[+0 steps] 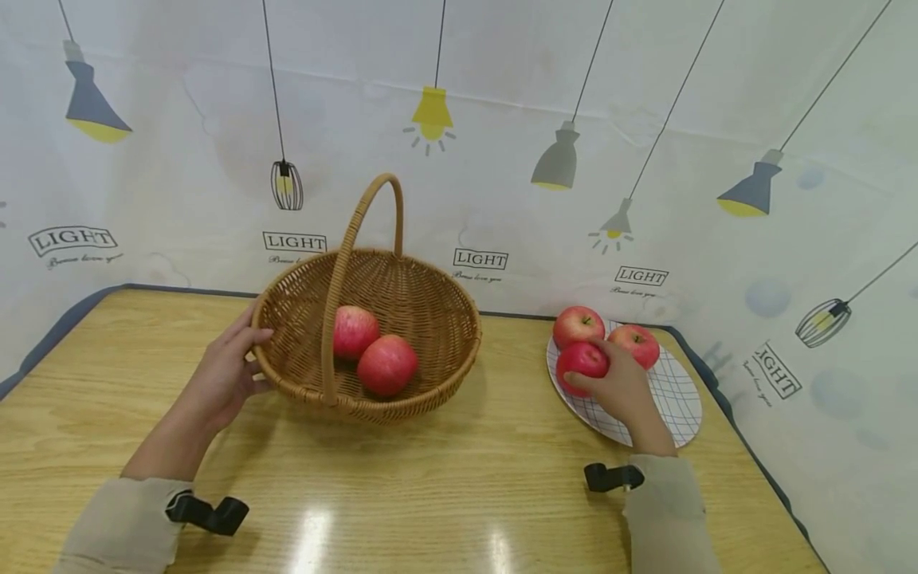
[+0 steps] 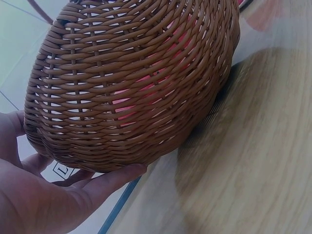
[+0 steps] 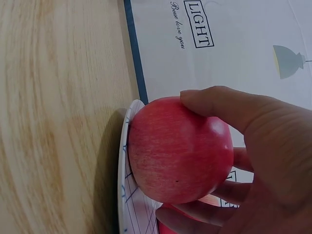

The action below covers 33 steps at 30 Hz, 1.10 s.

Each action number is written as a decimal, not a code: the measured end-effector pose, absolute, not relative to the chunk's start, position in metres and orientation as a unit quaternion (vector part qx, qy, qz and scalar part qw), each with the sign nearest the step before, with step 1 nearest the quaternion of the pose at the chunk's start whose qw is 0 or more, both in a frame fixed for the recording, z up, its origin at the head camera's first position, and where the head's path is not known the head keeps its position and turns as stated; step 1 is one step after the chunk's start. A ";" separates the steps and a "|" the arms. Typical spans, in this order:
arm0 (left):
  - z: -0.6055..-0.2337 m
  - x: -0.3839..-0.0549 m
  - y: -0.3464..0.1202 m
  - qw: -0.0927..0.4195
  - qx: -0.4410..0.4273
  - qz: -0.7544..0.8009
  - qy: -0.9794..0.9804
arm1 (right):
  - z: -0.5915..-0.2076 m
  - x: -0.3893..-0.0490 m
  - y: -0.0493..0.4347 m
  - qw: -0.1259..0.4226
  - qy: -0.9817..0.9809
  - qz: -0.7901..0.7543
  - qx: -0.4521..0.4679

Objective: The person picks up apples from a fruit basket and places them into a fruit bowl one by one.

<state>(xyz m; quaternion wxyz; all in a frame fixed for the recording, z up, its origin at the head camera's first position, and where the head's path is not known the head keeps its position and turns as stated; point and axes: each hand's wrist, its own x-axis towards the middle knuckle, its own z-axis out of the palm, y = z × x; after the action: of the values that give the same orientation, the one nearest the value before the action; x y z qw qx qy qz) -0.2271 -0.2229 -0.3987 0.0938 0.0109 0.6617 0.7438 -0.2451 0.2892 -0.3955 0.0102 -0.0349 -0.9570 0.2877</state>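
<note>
At the left, my left hand [image 1: 224, 373] holds the rim of a brown wicker basket [image 1: 429, 319], thumb over the edge and fingers on the outer wall. Two red apples, a rear one [image 1: 356, 332] and a front one [image 1: 387, 365], lie inside it. On the right, my right hand [image 1: 622, 386] grips a red apple [image 3: 180, 148] with the thumb on one side and fingers round the other. That apple is over a white plate with blue lines [image 1: 677, 395]. Two more apples, one behind [image 1: 578, 325] and one to the right [image 1: 637, 344], sit on the plate.
A wooden table [image 1: 423, 494] lies under everything. Its dark back edge meets a pale backdrop [image 1: 495, 175] printed with lamps. The basket's tall arched handle [image 1: 349, 239] rises above its rim. Black wrist mounts, left [image 1: 208, 514] and right [image 1: 613, 477], stick out from the sleeves.
</note>
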 end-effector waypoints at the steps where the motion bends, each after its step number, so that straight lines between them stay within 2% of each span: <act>1: -0.399 -0.227 -0.223 0.093 0.011 0.744 0.662 | -0.396 -0.245 0.289 0.010 -0.958 0.285 -0.034; 18: -0.399 -0.225 -0.224 0.088 0.011 0.740 0.667 | -0.392 -0.244 0.292 0.020 -0.965 0.259 -0.033; 33: -0.398 -0.223 -0.222 0.087 0.008 0.742 0.665 | -0.360 -0.229 0.274 0.105 -0.950 0.294 0.014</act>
<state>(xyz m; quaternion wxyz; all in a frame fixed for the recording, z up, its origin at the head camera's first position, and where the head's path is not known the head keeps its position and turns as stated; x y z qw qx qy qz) -0.2235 -0.2217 -0.3979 0.0868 0.0080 0.6649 0.7419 -0.2294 0.2741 -0.3604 0.1054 0.0140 -0.9497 0.2944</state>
